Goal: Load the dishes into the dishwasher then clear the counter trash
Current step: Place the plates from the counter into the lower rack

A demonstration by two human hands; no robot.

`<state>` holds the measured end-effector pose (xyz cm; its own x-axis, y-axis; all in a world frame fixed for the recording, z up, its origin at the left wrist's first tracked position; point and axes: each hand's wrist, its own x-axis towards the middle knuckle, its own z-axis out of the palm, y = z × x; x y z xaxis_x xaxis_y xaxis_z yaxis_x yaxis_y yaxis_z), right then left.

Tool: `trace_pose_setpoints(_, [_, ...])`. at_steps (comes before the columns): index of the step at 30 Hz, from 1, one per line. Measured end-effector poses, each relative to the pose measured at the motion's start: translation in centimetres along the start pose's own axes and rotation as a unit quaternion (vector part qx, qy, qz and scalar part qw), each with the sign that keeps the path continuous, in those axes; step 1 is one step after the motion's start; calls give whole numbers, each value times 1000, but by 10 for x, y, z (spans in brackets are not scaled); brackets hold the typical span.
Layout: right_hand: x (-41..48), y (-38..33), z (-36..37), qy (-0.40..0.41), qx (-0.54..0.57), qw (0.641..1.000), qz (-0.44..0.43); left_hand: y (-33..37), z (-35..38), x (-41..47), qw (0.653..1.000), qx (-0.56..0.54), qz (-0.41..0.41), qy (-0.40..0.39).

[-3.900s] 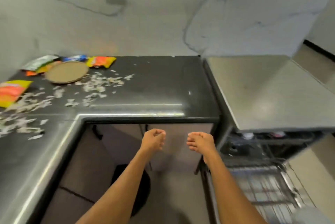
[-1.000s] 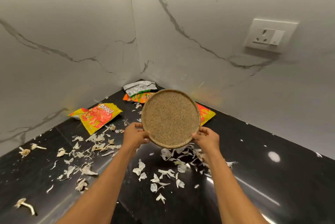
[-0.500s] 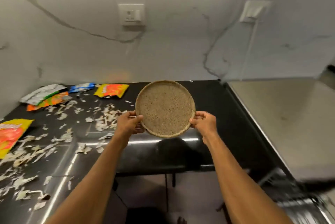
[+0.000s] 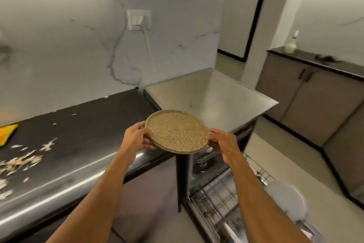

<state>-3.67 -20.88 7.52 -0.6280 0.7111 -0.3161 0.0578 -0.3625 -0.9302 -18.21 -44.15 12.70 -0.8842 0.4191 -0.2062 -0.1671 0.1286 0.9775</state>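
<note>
I see the round speckled plate [image 4: 177, 131] held up in the air by both grips, in front of the place where the black desk [image 4: 88, 124] meets the steel top of the dishwasher [image 4: 206, 101]. The plate touches neither of them. Its face looks upward and is a little tilted toward me.

The left grip [image 4: 136, 138] is closed on the left rim of the plate, with the thumb on top of the rim and the fingers curled under it. The right grip [image 4: 224, 145] is closed on the right rim in the same way, thumb above and fingers below. Both arms are stretched forward.

Below the right arm the dishwasher is open and its wire rack [image 4: 222, 193] is pulled out. At the near right end of the rack there is a pale round thing [image 4: 285, 201], too blurred for me to say what it is.

On the left part of the desk lie many small white scraps [image 4: 19, 161], and near them, at the edge of the view, a yellow and orange packet [image 4: 6, 131]. On the marble wall behind the desk is a white socket [image 4: 138, 19] with a cable [image 4: 148, 45] that hangs down from it. Far to the right, on another dark desk [image 4: 325, 63], stands a small pale bottle [image 4: 290, 45].
</note>
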Motion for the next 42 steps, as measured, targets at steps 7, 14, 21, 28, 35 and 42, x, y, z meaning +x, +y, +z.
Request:
trace_pose_setpoints(7, [8, -34, -184, 79, -7, 995, -62, 14, 187, -2, 994, -5, -44, -104])
trace_pose_setpoints(14, [11, -45, -291, 80, -127, 984, -98, 3, 308, 15, 977, 30, -112, -179])
trace_pose_setpoints(21, [41, -11, -342, 167, -158, 971, -62, -18, 390, 55, 953, 50, -171, -245])
trace_pose_setpoints(28, [90, 16, -355, 274, -117, 953, -48, -57, 453, 126, 920, 112, -189, -324])
trace_pose_setpoints(35, [138, 68, -362, 340, -83, 937, -1, -123, 505, 182, 904, 173, -214, -327])
trace_pose_setpoints(42, [207, 152, -385, 360, -51, 931, 23, -229, 552, 227, 905, 199, -209, -313])
